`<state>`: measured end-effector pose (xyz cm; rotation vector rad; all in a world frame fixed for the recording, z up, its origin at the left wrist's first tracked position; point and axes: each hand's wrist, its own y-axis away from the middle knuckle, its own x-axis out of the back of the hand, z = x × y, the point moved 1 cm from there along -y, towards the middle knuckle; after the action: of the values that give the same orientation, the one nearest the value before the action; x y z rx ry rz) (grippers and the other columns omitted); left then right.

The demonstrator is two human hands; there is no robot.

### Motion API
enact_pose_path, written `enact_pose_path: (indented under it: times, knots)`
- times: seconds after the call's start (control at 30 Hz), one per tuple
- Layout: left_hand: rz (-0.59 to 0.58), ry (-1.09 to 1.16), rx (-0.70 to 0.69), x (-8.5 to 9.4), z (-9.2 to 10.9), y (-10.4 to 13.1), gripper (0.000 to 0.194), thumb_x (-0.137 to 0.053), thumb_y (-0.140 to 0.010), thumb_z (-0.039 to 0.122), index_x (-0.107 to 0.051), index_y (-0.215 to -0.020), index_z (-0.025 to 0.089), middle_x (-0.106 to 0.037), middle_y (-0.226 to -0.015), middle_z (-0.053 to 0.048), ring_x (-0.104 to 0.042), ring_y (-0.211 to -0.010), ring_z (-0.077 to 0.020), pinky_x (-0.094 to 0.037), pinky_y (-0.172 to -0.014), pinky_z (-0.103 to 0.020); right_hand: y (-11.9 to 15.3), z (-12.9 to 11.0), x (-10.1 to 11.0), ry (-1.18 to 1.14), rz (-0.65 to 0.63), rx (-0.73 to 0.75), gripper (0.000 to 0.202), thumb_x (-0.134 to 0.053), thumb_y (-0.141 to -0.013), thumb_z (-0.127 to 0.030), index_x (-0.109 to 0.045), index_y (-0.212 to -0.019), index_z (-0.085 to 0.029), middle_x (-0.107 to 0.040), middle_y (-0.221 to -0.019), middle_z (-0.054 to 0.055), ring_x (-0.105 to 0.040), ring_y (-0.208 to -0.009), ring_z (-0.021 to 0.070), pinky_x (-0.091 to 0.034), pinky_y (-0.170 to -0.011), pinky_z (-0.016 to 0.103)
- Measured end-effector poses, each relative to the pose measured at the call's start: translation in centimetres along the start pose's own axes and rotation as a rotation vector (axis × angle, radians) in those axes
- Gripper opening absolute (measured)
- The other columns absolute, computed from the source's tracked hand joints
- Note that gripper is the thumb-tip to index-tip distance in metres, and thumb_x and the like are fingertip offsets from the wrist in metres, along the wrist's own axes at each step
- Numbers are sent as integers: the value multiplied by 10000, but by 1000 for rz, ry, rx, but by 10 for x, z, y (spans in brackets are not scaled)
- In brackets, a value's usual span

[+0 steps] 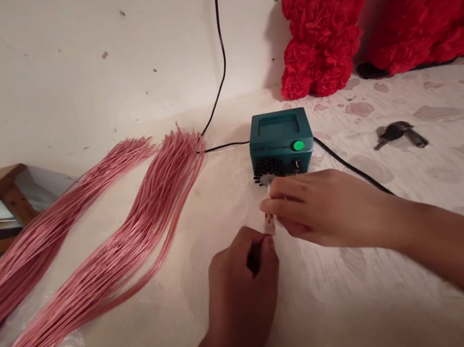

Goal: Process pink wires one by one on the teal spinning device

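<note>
A: Start with the small pale piece [269,223]. Held where?

B: Held between both hands, just in front of a grey disc [266,179]. Pinched at the near end by thumb and forefinger of the left hand [241,291], and gripped farther up by the bunched fingertips of the right hand [328,210]. Closed down on it in both cases, as far as shows.

A: Likely to go wrong how?

B: Could slip or twist, being narrow and held only by the tips. Might also catch on the disc or the dark spiky part [269,165] around it, being so close. If spinning, could nick a fingertip; cannot tell from a still. Cannot tell, either, whether touching the disc.

A: And looks like what?

B: Looks whitish and slim, with brownish marks partway along. Too small and too covered to make out more.

A: Go outward, then.

B: Notice the teal box [277,126] behind, with a bright green button [298,146]. Mind the black cord [341,158] leading toward the right forearm; could drag the box if snagged. Farther out, see pink strands [133,226] to the left, dark keys [395,131] to the right and red ruffled bunches [320,14] by the wall.
</note>
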<state>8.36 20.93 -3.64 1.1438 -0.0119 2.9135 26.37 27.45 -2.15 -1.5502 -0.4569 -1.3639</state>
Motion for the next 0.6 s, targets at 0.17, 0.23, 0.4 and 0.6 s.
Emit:
enact_pose_path:
  times: [0.17, 0.23, 0.4, 0.6]
  knots:
    - [3, -4, 4, 1, 1, 0, 207, -511, -895, 264, -568, -705, 204, -483, -525, 75, -425, -486, -89, -296, -477, -210, 5, -1, -13, 104, 69, -37, 251, -509, -903, -98, -569, -1137, -167, -638, -1004, 57, -634, -817, 198, -411, -592, 293]
    - [5, -1, 7, 1, 1, 0, 203, -510, -895, 268, -574, -713, 206, -491, -527, 74, -433, -485, -89, -300, -476, -209, 7, 1, -14, 146, 135, -60, 226, -512, -911, -100, -570, -1119, -164, -638, -981, 49, -619, -786, 186, -395, -576, 288]
    - [30, -23, -14, -1, 0, 2, 193, -521, -888, 264, -584, -715, 208, -500, -519, 73, -436, -474, -87, -307, -470, -205, 6, 2, -16, 173, 149, -76, 201, -493, -905, -64, -584, -1056, -161, -635, -957, 43, -612, -772, 175, -370, -567, 289]
    - [70, -43, -48, -2, 2, 3, 168, -547, -852, 223, -589, -692, 197, -502, -509, 75, -434, -460, -78, -325, -463, -191, 3, 2, -18, 214, 135, -64, 159, -524, -905, -59, -615, -977, -169, -633, -887, 28, -592, -749, 174, -335, -564, 294]
